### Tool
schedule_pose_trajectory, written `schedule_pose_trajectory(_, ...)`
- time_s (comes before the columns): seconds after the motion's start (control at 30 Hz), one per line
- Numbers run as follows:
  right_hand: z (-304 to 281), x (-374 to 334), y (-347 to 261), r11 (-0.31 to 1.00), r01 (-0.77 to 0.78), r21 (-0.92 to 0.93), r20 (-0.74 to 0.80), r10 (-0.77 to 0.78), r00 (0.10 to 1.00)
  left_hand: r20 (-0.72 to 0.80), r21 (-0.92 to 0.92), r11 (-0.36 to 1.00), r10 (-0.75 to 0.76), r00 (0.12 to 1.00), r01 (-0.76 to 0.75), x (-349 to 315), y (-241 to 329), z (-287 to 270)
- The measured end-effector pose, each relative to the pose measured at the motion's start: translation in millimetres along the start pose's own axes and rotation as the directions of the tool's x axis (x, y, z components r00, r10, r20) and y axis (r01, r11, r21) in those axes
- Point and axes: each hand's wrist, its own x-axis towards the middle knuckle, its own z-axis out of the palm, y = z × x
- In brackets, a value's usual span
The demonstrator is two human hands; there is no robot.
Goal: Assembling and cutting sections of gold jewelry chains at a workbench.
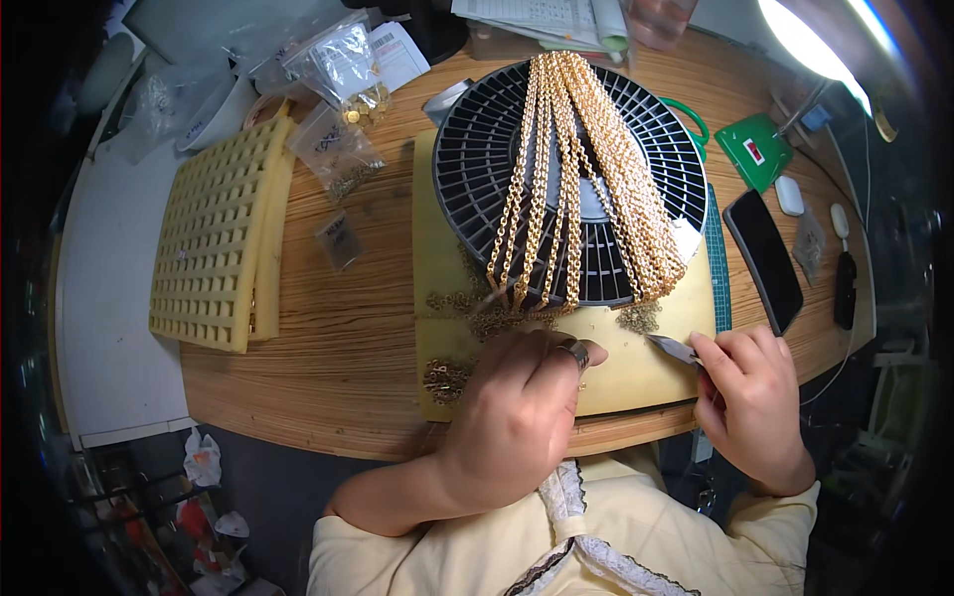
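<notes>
Looking down from my head, I see long gold chains (636, 209) draped over a round black rack (472, 189) with many slots. The chains lie just past my fingers, ahead of both hands. My left hand (517, 412) is near the low ends of the chains, with a wide ring (575, 353) on one finger. Its fingers are curled, but some tips are hidden, so I cannot tell if they pinch anything. My right hand (750, 397) pinches a pointed metal tool (676, 350) between thumb and fingers. The tool points left, near a little heap of tiny metal bits (639, 318). That heap lies farther up, between my two hands. A darker heap of links (447, 380) sits just left of my left hand. Both heaps lie on a yellow mat (636, 387). A black phone (763, 260) lies just past my right hand on the wooden desk (328, 397).
</notes>
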Motion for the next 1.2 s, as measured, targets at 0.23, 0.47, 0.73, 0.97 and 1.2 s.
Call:
schedule_pose_trajectory(0.23, -1.1, 1.5, -0.9, 0.999, 0.006, -0.038, 0.000, -0.006, 1.000, -0.032, -0.031, 0.999, -0.009, 0.999, 0.008, 1.9, 3.6, -4.4)
schedule_pose_trajectory(0.47, -2.0, 1.8, -0.2, 1.000, 0.022, 0.003, -0.008, -0.022, 1.000, 0.050, -0.023, 1.000, -0.018, 0.999, 0.019, -0.3, 3.2, -7.1)
schedule_pose_trajectory(0.73, -3.6, 1.7, -1.6, 0.999, 0.010, -0.031, -0.012, -0.010, 1.000, -0.004, -0.049, 0.998, -0.029, 1.000, 0.029, 1.6, 4.3, -7.1)
schedule_pose_trajectory(0.97, -3.7, 4.0, -3.9, 1.000, 0.021, -0.011, 0.014, -0.021, 1.000, -0.039, -0.061, 0.998, 0.002, 0.999, -0.004, 0.7, 1.3, -5.8)
schedule_pose_trajectory(1.2, -3.6, 4.0, -3.0, 0.999, 0.013, -0.030, 0.003, -0.013, 1.000, -0.027, -0.066, 0.998, -0.014, 1.000, 0.013, 1.3, 3.3, -7.8)
